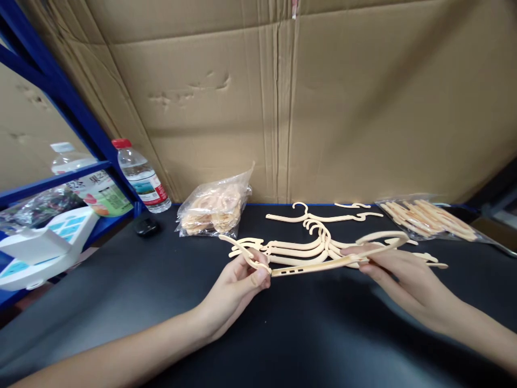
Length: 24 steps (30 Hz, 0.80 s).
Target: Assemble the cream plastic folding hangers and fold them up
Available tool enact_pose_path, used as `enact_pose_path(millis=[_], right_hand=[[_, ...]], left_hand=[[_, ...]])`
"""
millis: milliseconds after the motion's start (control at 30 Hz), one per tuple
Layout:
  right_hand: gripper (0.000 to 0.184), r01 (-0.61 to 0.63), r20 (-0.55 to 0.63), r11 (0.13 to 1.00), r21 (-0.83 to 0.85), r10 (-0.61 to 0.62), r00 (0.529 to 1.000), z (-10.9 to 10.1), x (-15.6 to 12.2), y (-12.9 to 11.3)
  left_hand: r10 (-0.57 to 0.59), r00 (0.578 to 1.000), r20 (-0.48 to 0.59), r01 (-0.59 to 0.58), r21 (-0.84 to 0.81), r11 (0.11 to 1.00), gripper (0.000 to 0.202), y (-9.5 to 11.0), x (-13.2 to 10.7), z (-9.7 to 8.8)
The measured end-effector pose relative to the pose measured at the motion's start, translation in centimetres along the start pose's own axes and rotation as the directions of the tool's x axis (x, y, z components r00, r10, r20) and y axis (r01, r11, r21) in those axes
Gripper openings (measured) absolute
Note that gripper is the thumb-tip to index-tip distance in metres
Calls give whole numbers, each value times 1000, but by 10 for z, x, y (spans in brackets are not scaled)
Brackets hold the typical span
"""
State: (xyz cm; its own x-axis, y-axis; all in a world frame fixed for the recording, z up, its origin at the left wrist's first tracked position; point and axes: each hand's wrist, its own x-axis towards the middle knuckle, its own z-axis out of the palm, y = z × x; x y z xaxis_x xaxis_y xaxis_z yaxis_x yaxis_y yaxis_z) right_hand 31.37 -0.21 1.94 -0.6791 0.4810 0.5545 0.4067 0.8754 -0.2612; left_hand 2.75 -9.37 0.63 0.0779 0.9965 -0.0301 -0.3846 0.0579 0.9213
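- Cream hanger [323, 265]: held between left hand [242, 280] and right hand [412, 283], apparently raised off the black table [262, 345], with slotted bar [297, 270] spanning the gap.
- Left hand: thumb and fingers closed in a pinch on the curved end piece [240, 248]. Possible slip there, from so narrow a hold on so slim a part.
- Right hand: closed on the opposite end, beneath the curved loop [383, 234]. Some fingertips hidden, so exact grip impossible to tell.
- Joint [270, 272] at the left fingertips: locked or loose, cannot tell. Perhaps liable to part under an uneven pull.
- Thin bar between the hands: likely to flex, and might crack or spring free under opposed twisting of the wrists.
- Stacked hangers [297, 246] just beyond the hands: arms close together, hooks [324, 233] bunched. Easily snagged and dragged askew by lowering knuckles or loop among them.
- Plastic bag [214, 210] beyond the left hand: could be nudged by the raised tip of the end piece in a forward swing.
- Second bag [432, 218] beyond the right hand: open to a similar bump from reaching too far.
- Smooth-looking tabletop beneath the hands: possible skidding of any dropped piece.
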Motion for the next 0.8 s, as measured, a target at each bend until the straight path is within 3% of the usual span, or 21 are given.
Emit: enact_pose_path(millis=[200, 800], right_hand=[[18, 59, -58, 998, 11, -59, 997, 2, -1, -2], [16, 92, -104, 996, 1, -91, 990, 4, -4, -8]], left_hand=[[-47, 989, 142, 62, -101, 993, 12, 2, -2, 0], [-84, 987, 139, 105, -156, 982, 17, 0, -5, 1]])
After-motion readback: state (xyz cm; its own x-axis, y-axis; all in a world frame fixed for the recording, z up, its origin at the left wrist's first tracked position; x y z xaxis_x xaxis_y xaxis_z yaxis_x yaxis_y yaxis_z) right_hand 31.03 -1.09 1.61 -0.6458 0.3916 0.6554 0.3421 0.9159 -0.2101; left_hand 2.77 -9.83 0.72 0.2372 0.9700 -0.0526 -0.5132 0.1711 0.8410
